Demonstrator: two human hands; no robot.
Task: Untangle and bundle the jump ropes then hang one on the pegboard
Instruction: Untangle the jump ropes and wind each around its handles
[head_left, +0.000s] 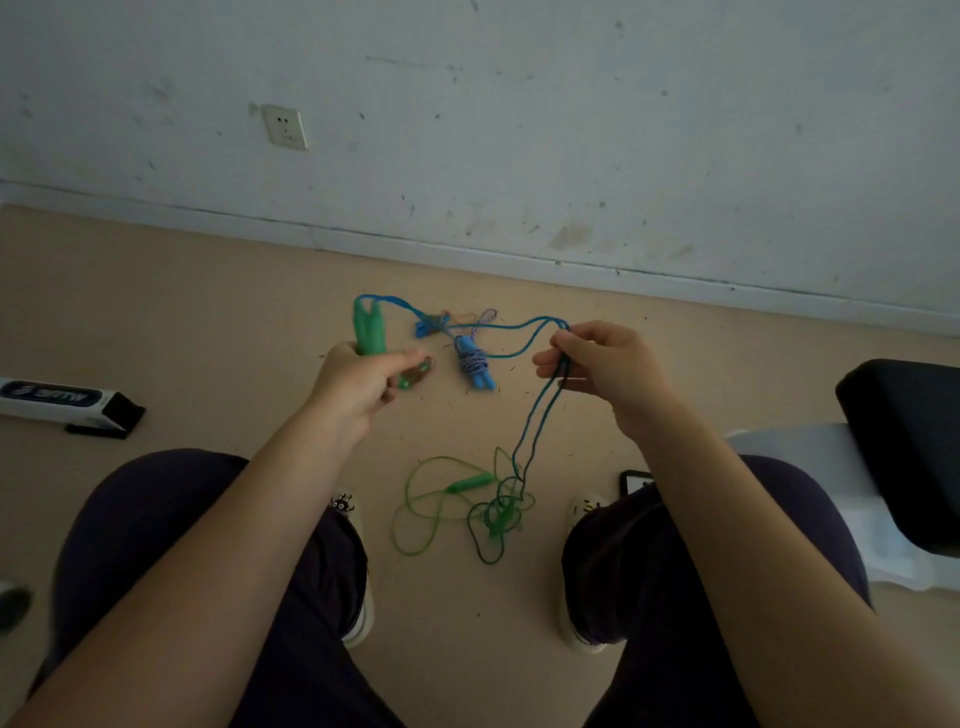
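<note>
Floor (208, 322): bundled rope (474, 364), box (62, 400) nearby.

Both hands raised apart, left (358, 379) fisted, right (602, 374) pinching, forearms converging.

The green handles (369, 328) look like smooth, slightly translucent plastic, and the blue cord (511, 332) running from them looks like thin braided fibre, matt. Beyond that cord, the bundled rope (471, 360) is woven blue-and-white cloth cord round smooth blue plastic handles. Nearer the person than the cord, the green rope (422, 512) is glossy, see-through plastic. The floor (208, 322) is matt beige, speckled with grit. The wall (571, 130) is matt, scuffed paint.
</note>
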